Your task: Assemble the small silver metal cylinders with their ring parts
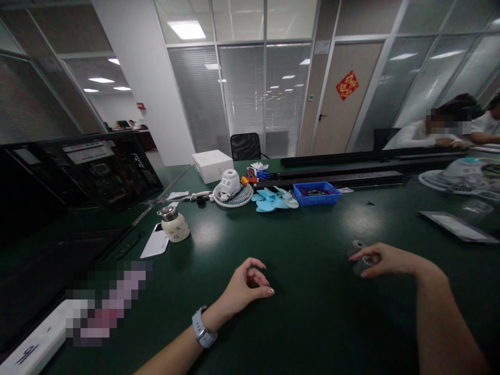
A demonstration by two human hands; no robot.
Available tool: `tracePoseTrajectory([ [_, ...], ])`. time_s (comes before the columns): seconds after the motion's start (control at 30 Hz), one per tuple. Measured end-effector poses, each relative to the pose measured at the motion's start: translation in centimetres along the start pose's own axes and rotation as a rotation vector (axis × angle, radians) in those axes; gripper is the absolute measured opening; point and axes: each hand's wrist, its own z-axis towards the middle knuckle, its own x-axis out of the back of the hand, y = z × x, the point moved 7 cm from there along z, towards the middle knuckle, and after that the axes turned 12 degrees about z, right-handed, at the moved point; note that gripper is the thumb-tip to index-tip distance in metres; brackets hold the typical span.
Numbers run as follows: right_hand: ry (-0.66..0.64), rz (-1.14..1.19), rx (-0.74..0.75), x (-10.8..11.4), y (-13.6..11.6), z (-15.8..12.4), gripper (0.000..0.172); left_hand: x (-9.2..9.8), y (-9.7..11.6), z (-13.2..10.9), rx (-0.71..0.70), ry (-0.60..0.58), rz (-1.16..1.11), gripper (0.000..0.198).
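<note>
My left hand (250, 286) rests over the green table with its fingers curved and apart, and nothing shows between them. A pale watch strap circles that wrist. On the right, my right hand (385, 259) has its thumb and fingers around a small dark, glassy-looking cylinder (360, 267) with a pale ring on its top. Just behind it stands a second small cylinder (357, 244) of the same look, close to my fingertips. What exactly these cylinders are I cannot make out.
A cream flask (175, 225) stands beside a white phone (155, 245) on the left. Farther back are a white box (213, 165), a fan part (230, 188), light-blue fan blades (269, 199) and a blue tray (317, 200). A flat framed panel (459, 227) lies right. People sit beyond.
</note>
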Motion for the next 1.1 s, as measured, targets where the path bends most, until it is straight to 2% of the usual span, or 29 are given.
tracePoseTrajectory([
  [0.1,-0.036,0.025,-0.010,-0.7,-0.1,-0.7,0.032,0.0,0.0,0.0,-0.012,-0.005,0.024,0.054],
  [0.17,-0.115,0.066,-0.022,-0.9,0.4,-0.9,0.033,0.1,0.2,-0.1,-0.022,-0.010,0.049,0.052],
  [0.27,-0.423,0.178,-0.040,-2.0,0.2,-0.8,0.040,0.4,0.7,-0.1,-0.062,0.015,0.108,0.050],
  [0.33,-0.529,0.243,0.009,-3.1,-1.6,-0.6,0.047,0.8,1.4,-0.3,-0.105,0.073,0.211,0.046],
  [0.4,-0.442,0.289,0.122,-4.6,-4.7,-0.2,0.049,1.3,2.1,-0.5,-0.147,0.150,0.371,0.040],
  [0.47,-0.323,0.333,0.264,-7.2,-8.4,-0.6,0.047,1.8,2.7,-0.7,-0.183,0.236,0.536,0.037],
  [0.57,-0.381,0.378,0.461,-12.9,-13.2,-2.9,0.041,2.2,3.4,-0.9,-0.246,0.332,0.691,0.037],
  [0.67,-0.451,0.344,0.554,-16.6,-15.2,-4.9,0.032,2.0,3.6,-0.9,-0.323,0.355,0.779,0.034],
  [0.73,-0.438,0.313,0.580,-17.4,-15.5,-5.5,0.025,1.7,3.6,-0.9,-0.352,0.340,0.827,0.031],
  [0.9,-0.398,0.221,0.652,-17.5,-16.0,-6.3,0.021,0.9,3.7,-0.7,-0.336,0.303,0.883,0.024],
  [1.1,-0.363,0.234,0.656,-18.2,-15.9,-6.5,0.021,0.6,3.8,-0.3,-0.316,0.343,0.885,0.021],
])
